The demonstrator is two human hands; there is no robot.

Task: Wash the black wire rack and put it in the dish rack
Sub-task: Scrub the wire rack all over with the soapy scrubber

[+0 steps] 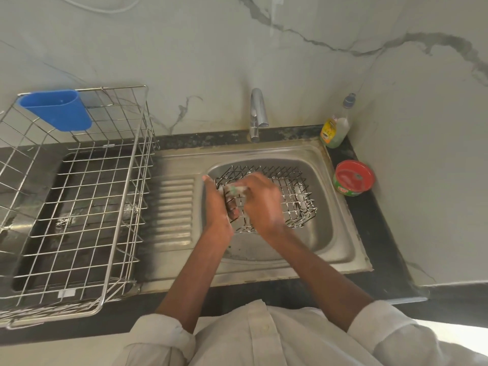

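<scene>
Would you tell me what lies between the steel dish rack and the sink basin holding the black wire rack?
In the head view, only the sink's ribbed steel drainboard lies between the dish rack and the basin; nothing sits on it.

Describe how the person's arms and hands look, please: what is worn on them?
Both hands, the left hand and the right hand, are bare, without gloves, and some white suds show on them. The forearms are bare too. The sleeves are white, loose and pushed up near the elbows, belonging to a white shirt.
</scene>
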